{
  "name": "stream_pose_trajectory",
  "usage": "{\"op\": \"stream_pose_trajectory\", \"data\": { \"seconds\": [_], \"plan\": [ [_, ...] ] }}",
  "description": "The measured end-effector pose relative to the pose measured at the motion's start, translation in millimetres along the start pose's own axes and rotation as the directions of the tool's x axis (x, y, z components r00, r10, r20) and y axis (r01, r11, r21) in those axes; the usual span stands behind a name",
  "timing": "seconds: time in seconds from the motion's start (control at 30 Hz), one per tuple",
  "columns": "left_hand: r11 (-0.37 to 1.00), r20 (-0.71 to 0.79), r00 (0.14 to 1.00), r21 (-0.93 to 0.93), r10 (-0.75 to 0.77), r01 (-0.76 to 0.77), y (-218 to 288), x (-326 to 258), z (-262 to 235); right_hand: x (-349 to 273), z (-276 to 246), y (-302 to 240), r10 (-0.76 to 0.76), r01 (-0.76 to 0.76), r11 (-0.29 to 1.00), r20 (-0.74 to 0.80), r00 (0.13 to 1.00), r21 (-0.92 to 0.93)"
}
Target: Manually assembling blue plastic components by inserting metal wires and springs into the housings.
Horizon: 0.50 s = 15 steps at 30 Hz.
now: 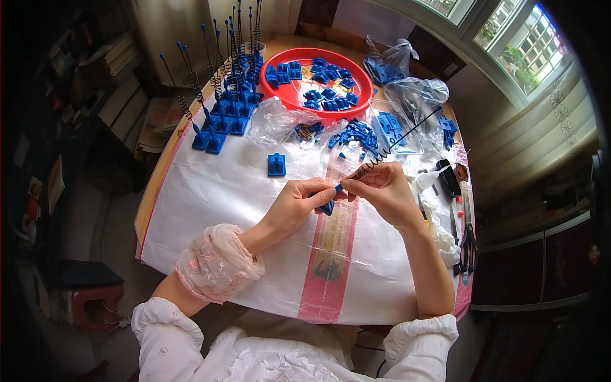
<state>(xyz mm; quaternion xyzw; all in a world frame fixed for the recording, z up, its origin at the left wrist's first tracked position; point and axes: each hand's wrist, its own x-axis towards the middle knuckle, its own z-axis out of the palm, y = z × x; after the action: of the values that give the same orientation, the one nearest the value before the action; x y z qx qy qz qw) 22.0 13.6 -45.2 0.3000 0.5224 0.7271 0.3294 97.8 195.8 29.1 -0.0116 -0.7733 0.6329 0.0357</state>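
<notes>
Pinching from both sides, the two hands meet over the middle of the table (210, 191), which is covered by a white woven plastic sheet with a pink stripe (328, 267) running toward the person. The left hand (296, 204) has its fingers clamped on a small blue plastic base piece (327, 207), which sits just under the fingertips at the point where the hands touch. The right hand (385, 191) has its fingers closed on the lower end of a thin black coiled spring rod (398, 141). Its near end, with a small blue tip, lies between the two sets of fingertips right above the blue piece. The rod's long axis runs on a slant, rising from the hands up and away to the person's right, with the coiled part nearest the fingers and the straight wire beyond.

Right of the hands, near the table edge, lie black-handled scissors (469, 245) and a small white squeeze bottle (428, 178). Just beyond the hands a single blue plastic block (276, 164) stands alone on the sheet. Farther off lie crumpled clear plastic bags (280, 121) holding more blue parts, and another clear bag (417, 92) at the far right. To the far left stands a cluster of finished blue bases with upright spring rods (229, 95). A round red plastic tray (299, 92) with loose blue pieces sits at the far side.
</notes>
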Motion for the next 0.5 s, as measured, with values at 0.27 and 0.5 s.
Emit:
{"op": "stream_pose_trajectory", "data": {
  "seconds": [0.27,0.5],
  "plan": [
    [1.000,-0.011,1.000,0.000,0.002,-0.002,1.4,-0.7,-0.3,0.4,0.5,-1.4,0.008,-0.008,1.000,0.001,1.000,-0.028],
    [0.999,-0.026,1.000,0.043,-0.013,0.014,4.9,-2.3,0.0,1.0,-1.1,3.5,0.003,-0.003,0.999,0.023,1.000,-0.032]
  ]
}}
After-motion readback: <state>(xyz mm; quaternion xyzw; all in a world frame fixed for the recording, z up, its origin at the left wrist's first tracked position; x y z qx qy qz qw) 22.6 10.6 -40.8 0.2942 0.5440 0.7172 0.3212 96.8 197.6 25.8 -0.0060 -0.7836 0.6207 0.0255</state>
